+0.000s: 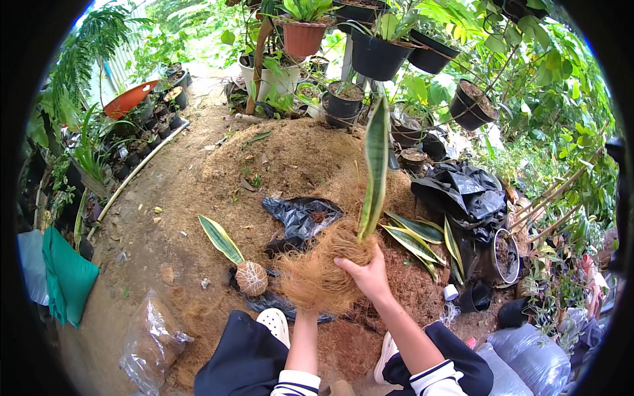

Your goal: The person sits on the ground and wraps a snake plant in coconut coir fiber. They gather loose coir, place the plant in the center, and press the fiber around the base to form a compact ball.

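My right hand (pixel 367 273) grips the base of an upright snake plant leaf (pixel 376 163) together with a bundle of coconut fibre (pixel 324 272) around its foot. Much of my left hand (pixel 304 308) is buried in that loose fibre, holding it from the left and below; its fingers are hidden. On the ground to the left, another snake plant leaf (pixel 221 240) stands out of a fibre ball (pixel 251 278) bound with white string. Several cut snake plant leaves (pixel 413 242) lie to the right of the bundle. Beyond it is a crumpled black plastic bag (pixel 302 218).
A white spool (pixel 450 292) with loose string (pixel 449 313) lies at right, beside small black pots (pixel 476 297). A clear bag of fibre (pixel 153 341) sits at left front. Potted plants hang from a rack, including a black pot (pixel 379 54). A pale pipe (pixel 138 168) edges the left side.
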Demonstrator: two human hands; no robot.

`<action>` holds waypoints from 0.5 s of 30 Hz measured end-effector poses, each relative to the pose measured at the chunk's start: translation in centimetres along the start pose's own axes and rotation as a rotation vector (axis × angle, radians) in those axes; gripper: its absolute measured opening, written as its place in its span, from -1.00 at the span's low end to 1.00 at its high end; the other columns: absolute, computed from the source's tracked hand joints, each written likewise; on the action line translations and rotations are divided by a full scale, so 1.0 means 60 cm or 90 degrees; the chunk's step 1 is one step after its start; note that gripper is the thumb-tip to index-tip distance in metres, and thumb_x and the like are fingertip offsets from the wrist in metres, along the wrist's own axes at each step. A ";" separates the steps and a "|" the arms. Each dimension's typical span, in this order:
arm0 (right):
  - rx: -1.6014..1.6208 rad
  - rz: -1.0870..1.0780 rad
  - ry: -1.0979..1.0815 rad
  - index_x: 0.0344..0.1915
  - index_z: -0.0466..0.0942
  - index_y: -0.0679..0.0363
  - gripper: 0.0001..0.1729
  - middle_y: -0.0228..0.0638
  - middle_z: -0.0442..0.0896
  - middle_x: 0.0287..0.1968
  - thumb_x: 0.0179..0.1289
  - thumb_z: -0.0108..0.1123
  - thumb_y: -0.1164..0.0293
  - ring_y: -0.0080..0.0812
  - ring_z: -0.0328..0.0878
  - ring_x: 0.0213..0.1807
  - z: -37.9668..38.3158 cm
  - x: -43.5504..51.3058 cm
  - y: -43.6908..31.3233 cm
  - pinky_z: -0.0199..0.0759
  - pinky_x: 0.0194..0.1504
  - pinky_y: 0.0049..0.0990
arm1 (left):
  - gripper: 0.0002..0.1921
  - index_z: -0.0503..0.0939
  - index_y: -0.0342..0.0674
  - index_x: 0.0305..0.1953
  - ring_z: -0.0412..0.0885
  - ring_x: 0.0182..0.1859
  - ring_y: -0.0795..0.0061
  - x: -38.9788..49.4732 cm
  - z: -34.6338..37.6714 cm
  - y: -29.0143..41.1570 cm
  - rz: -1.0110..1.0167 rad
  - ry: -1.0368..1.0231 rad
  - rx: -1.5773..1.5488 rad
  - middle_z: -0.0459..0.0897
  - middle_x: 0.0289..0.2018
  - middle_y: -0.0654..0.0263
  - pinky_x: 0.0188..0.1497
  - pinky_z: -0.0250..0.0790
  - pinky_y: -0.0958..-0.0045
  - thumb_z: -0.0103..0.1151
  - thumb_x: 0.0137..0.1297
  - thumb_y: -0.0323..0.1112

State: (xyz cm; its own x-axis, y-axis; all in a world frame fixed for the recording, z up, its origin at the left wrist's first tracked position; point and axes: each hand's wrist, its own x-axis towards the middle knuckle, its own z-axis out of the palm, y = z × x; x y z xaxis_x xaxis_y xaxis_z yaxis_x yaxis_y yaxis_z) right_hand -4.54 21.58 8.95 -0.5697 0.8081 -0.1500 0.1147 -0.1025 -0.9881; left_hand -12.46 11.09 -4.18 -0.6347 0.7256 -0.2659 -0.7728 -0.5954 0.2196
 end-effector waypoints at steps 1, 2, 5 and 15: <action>-0.015 -0.025 -0.002 0.13 0.36 0.33 -0.26 -0.19 0.54 0.01 -0.08 0.49 0.43 -0.35 0.54 0.00 0.012 0.003 0.011 0.43 0.08 -0.40 | -0.28 0.15 -0.21 0.37 0.31 0.29 0.16 -0.001 0.001 -0.001 0.005 0.002 0.010 0.31 0.30 0.14 0.38 0.12 0.16 -0.16 0.37 0.19; -0.055 -0.068 -0.005 0.12 0.37 0.33 -0.27 -0.19 0.52 -0.01 -0.08 0.48 0.43 -0.33 0.52 0.02 0.020 0.005 0.022 0.41 0.09 -0.38 | -0.28 0.15 -0.21 0.38 0.31 0.29 0.16 -0.003 0.002 -0.002 0.007 0.006 0.021 0.31 0.30 0.14 0.38 0.12 0.16 -0.16 0.37 0.19; -0.124 -0.081 -0.003 0.09 0.40 0.33 -0.30 -0.18 0.46 -0.01 -0.10 0.47 0.41 -0.27 0.45 0.06 0.042 0.009 0.049 0.35 0.14 -0.33 | -0.27 0.15 -0.21 0.38 0.31 0.29 0.16 -0.005 0.005 -0.005 0.015 0.014 0.051 0.31 0.30 0.14 0.38 0.12 0.17 -0.16 0.37 0.19; -0.226 -0.207 0.017 0.00 0.43 0.27 -0.37 -0.15 0.41 -0.03 -0.11 0.44 0.33 -0.11 0.41 0.05 0.070 -0.015 0.078 0.33 0.09 -0.26 | -0.37 0.24 -0.23 0.32 0.40 0.20 0.21 -0.015 0.030 -0.013 0.030 -0.063 -0.035 0.39 0.24 0.16 0.30 0.25 0.21 -0.23 0.43 0.14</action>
State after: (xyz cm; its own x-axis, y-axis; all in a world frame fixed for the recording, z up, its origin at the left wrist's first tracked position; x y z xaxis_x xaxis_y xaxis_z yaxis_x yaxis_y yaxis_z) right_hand -6.89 17.95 4.31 -0.6010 0.7810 0.1698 0.2084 0.3582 -0.9101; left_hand -11.26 11.51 -2.44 -0.6695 0.7249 -0.1619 -0.7424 -0.6462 0.1768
